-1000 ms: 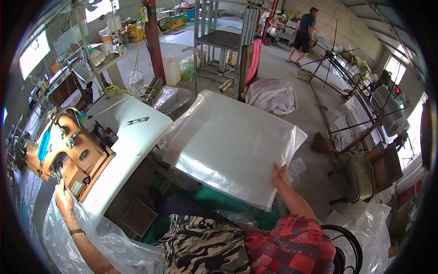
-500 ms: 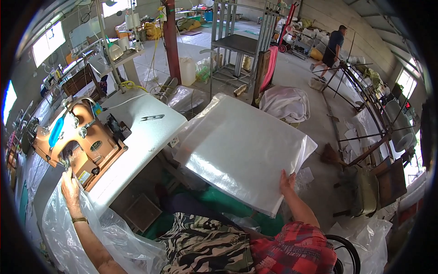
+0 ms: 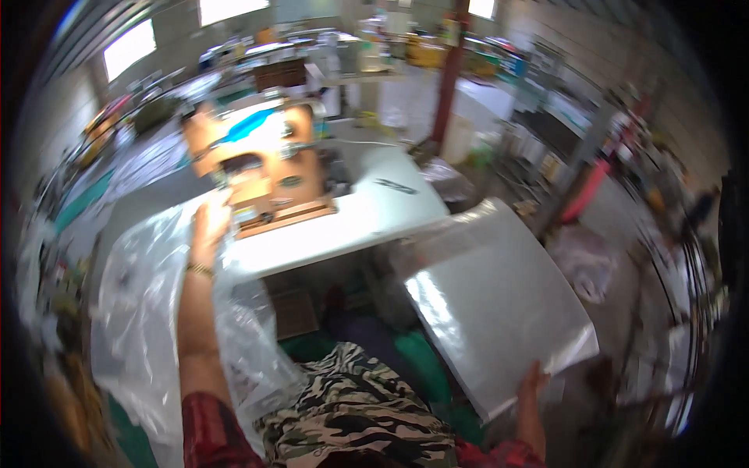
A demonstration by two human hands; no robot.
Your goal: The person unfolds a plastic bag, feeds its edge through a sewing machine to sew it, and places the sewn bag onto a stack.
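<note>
A tan sewing machine (image 3: 285, 168) with a blue strip on its arm stands lit on a white worktable (image 3: 382, 210). My left hand (image 3: 209, 222) is at its needle end, fingers closed on a clear plastic sheet (image 3: 144, 273) that hangs over the table's near edge and down to my lap. A flat stack of glossy translucent plastic sheets (image 3: 499, 304) lies to the right of the table. My right hand (image 3: 532, 382) touches the stack's near right edge, its fingers smeared by motion. Small dark thread snips (image 3: 395, 186) lie on the tabletop.
A red post (image 3: 450, 93) rises behind the table, with a pale plastic jug (image 3: 459, 136) beside it. A whitish bundle (image 3: 583, 261) sits on the floor beyond the stack. Metal racks stand at the right, and a blurred person (image 3: 702, 210) is at the far right.
The view has swung left, so the machine and stack sit farther right in the picture. My left hand stays by the needle, my right at the stack's edge. The picture is blurrier.
</note>
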